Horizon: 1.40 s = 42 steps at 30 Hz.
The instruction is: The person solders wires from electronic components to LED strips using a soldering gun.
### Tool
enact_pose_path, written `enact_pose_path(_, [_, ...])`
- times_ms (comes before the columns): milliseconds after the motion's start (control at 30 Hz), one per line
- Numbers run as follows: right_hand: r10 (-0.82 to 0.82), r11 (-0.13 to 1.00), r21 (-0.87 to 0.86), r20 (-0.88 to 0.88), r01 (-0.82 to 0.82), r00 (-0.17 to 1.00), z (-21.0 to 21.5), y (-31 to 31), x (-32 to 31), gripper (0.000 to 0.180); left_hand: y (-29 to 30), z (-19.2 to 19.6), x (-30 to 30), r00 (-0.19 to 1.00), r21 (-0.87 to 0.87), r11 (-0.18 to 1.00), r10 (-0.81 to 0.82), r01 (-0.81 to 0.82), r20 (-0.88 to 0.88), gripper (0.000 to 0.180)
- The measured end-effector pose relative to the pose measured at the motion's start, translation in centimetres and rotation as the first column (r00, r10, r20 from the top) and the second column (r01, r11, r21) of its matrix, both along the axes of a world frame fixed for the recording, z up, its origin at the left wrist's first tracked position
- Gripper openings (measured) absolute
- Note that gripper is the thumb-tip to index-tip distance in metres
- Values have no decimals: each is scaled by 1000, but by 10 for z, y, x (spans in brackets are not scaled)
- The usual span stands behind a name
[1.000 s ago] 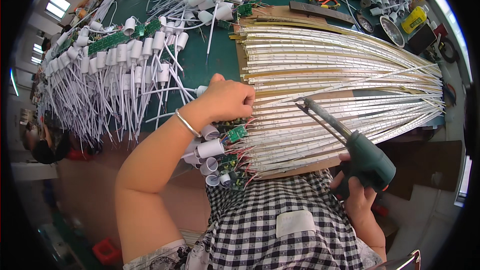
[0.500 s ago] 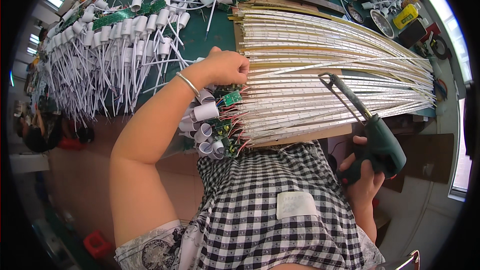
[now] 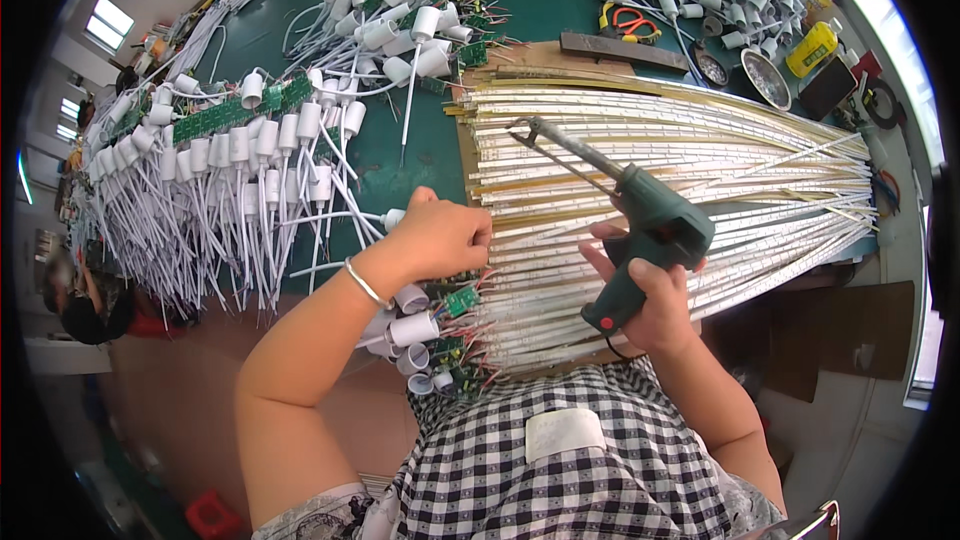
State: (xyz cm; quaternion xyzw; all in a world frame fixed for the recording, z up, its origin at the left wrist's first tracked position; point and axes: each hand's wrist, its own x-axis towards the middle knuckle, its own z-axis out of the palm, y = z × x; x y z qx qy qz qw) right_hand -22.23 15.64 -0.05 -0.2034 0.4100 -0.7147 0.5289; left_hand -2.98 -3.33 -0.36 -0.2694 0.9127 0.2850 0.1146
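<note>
R hand (image 3: 655, 305) grips green soldering gun (image 3: 640, 230), tip pointing up-left over LED strips (image 3: 680, 190). L hand (image 3: 440, 238) curled, pressing strip ends at bundle's left edge on green tabletop (image 3: 530, 0); strips run left-right, L hand nearer the ends.

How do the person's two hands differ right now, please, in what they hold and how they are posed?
The right hand grips a green soldering gun, its tip raised over the strips; the left hand holds no tool and rests curled on the near ends of the white strips. The left wrist wears a bangle; the right is bare. Both are over the strip bundle.
</note>
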Motion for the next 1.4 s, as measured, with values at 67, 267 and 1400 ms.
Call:
enact_pose_path(67, [28,999,28,13,-28,1000,-8,-10,1,67,1,5,2,1000,4,1000,-6,6,25,8])
enact_pose_path(267, [91,995,51,-11,-91,996,-18,-18,3,66,1,12,1,1000,9,1000,-3,3,-29,6])
enact_pose_path(1400, [124,985,130,-92,-111,988,-19,-16,3,79,-5,14,-1,1000,51,999,-13,14,-16,4])
